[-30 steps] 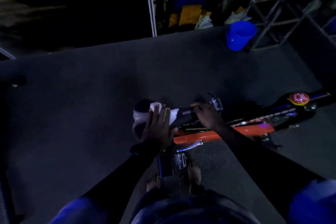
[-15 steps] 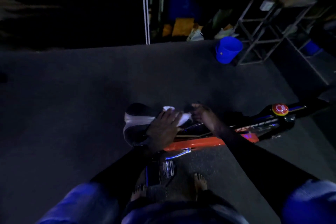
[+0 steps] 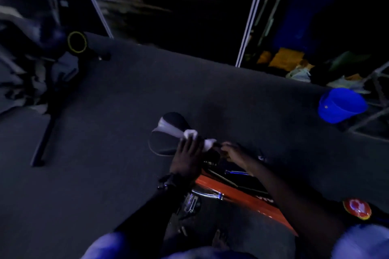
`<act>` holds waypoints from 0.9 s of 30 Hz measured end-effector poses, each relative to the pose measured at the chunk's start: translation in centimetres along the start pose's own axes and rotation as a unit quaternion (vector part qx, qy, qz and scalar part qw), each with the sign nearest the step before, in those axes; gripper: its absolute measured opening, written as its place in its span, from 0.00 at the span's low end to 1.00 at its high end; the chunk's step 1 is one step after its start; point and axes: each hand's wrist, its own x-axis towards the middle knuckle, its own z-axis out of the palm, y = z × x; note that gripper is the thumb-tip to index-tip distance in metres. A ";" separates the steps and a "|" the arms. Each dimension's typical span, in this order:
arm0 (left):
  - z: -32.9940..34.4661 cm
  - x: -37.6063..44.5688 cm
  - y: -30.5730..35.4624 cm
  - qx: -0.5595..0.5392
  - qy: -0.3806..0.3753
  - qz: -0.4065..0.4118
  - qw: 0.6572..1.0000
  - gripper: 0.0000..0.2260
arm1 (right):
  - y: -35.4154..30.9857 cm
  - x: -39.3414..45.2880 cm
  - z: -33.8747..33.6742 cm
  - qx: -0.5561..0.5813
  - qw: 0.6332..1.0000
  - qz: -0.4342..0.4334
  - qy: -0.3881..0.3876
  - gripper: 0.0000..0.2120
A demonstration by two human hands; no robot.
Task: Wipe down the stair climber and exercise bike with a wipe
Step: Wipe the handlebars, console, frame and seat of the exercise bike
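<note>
The white wipe is pressed onto the bike saddle by the left hand with fingers extended, the right hand is curled on the frame beside it, and the saddle's long axis is pointed far-left.

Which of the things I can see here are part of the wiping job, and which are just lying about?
Part of the job:
white wipe
bike saddle
orange bike frame
left hand
right hand

Just lying about:
blue bucket
black machine with a yellow ring
yellow cloths
</note>
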 end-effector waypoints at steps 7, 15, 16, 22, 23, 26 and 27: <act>2.0 -1.1 0.2 -0.059 0.097 -0.142 0.983 0.30 | -1.1 2.1 2.7 -0.203 0.977 -0.069 -0.001 0.19; 4.6 -1.1 5.9 -0.074 0.126 -0.154 0.977 0.27 | -3.5 2.4 1.3 -0.135 0.988 -0.065 -0.028 0.15; 4.9 -1.0 5.1 -0.078 0.126 -0.204 0.968 0.28 | -4.0 3.2 1.3 -0.123 0.989 -0.064 -0.054 0.18; 3.2 3.8 7.3 -0.317 0.235 -0.465 0.792 0.32 | -5.4 5.9 1.1 -0.162 0.973 -0.042 -0.161 0.22; 3.8 5.1 9.2 -0.362 0.231 -0.496 0.755 0.32 | -5.7 6.0 0.9 -0.160 0.970 -0.043 -0.176 0.21; 6.1 7.0 14.3 -0.384 0.134 -0.596 0.692 0.30 | -5.3 6.9 0.2 -0.138 0.964 -0.034 -0.223 0.19; 6.5 7.4 15.3 -0.370 0.112 -0.613 0.689 0.30 | -5.2 7.1 0.0 -0.139 0.962 -0.028 -0.234 0.20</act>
